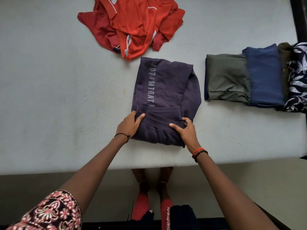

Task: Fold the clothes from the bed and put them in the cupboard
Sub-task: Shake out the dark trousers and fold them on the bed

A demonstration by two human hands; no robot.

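A dark purple hoodie with grey lettering lies partly folded in the middle of the white bed. My left hand grips the near left corner of its folded bottom edge, thumb on top. At the near right corner my right hand holds the same fold, fingers curled into the cloth. A heap of unfolded red-orange clothes lies farther back. The cupboard is out of view.
On the right side of the bed sits a row of folded clothes: a grey-green piece, a blue one and a dark leaf-print one. A black bed frame runs along the far right. My feet stand on the floor below the bed's edge.
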